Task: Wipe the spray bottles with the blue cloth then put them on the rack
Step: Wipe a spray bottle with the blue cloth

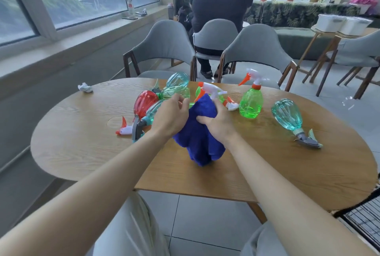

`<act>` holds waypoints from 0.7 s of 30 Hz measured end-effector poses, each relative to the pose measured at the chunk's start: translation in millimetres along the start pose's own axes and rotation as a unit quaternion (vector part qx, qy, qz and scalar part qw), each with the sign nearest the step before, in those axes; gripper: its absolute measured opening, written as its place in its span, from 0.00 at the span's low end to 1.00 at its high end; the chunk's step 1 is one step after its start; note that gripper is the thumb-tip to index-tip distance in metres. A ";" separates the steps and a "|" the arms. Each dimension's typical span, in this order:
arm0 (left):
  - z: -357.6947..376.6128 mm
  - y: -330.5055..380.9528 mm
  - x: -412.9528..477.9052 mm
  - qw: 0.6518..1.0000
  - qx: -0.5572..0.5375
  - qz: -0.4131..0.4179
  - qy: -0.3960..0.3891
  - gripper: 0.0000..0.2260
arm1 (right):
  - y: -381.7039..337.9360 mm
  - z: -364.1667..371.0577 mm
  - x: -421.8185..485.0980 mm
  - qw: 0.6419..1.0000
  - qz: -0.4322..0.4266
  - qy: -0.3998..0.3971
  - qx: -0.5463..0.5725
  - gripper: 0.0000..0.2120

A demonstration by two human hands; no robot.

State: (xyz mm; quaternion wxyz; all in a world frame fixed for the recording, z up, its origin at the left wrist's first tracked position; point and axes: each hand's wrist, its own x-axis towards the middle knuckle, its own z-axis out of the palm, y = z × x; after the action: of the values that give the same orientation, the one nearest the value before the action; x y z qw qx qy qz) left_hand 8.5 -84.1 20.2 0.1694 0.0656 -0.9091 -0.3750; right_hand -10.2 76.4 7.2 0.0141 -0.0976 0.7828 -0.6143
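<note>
A blue cloth is wrapped round a spray bottle whose white and orange trigger head sticks out at the top; the bottle body is hidden. My right hand grips the cloth from the right. My left hand holds it from the left, fingers curved round it. Behind my left hand lies a pile of bottles: a red one and teal and green ones. A green bottle stands upright to the right. A teal bottle lies on its side further right.
The wooden table carries a crumpled white tissue at far left. Grey chairs stand behind it and a person in dark clothes sits beyond. A black wire rack shows at the lower right corner.
</note>
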 end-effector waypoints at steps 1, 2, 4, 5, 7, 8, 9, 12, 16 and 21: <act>-1.3 -4.3 -0.6 1.000 -0.001 -0.011 -0.028 0.13 | 1.0 4.6 -0.7 0.999 -0.018 -0.012 -0.044 0.17; -1.2 -7.8 -1.0 0.998 0.000 -0.015 -0.058 0.15 | 2.4 8.5 -1.0 0.995 -0.033 -0.023 -0.086 0.15; 0.8 -12.7 -2.2 0.996 0.004 -0.011 -0.092 0.16 | 4.8 14.2 -0.7 0.986 -0.047 -0.039 -0.158 0.14; 2.2 -13.1 -3.1 0.995 0.007 -0.004 -0.098 0.17 | 5.2 14.4 -0.6 0.981 -0.044 -0.043 -0.182 0.13; 4.3 -14.5 -2.4 0.994 0.010 0.007 -0.108 0.18 | 6.1 13.4 1.1 0.977 -0.028 -0.035 -0.207 0.13; 4.7 -14.6 -1.8 0.993 0.010 0.011 -0.113 0.19 | 6.0 12.0 2.1 0.976 -0.020 -0.026 -0.214 0.15; 4.8 -14.4 -1.8 0.993 0.012 0.016 -0.117 0.19 | 5.6 10.8 2.6 0.975 -0.014 -0.017 -0.221 0.16; 7.0 -14.6 -0.7 0.991 0.018 0.032 -0.131 0.22 | 5.8 10.4 3.4 0.970 0.000 0.007 -0.242 0.16; 13.3 -12.8 0.1 0.987 0.011 0.046 -0.151 0.23 | 10.6 7.1 5.4 0.972 0.017 0.030 -0.233 0.15; 7.3 -23.3 5.3 0.996 0.016 0.047 -0.078 0.18 | 6.1 13.6 4.7 0.988 -0.015 0.027 -0.155 0.10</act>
State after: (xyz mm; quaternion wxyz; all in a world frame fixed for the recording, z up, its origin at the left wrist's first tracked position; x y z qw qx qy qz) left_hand 0.8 -97.2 0.3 0.1140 -0.0039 -0.9274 -0.3561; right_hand -13.7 63.9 -1.6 -0.0313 -0.0941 0.8669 -0.4885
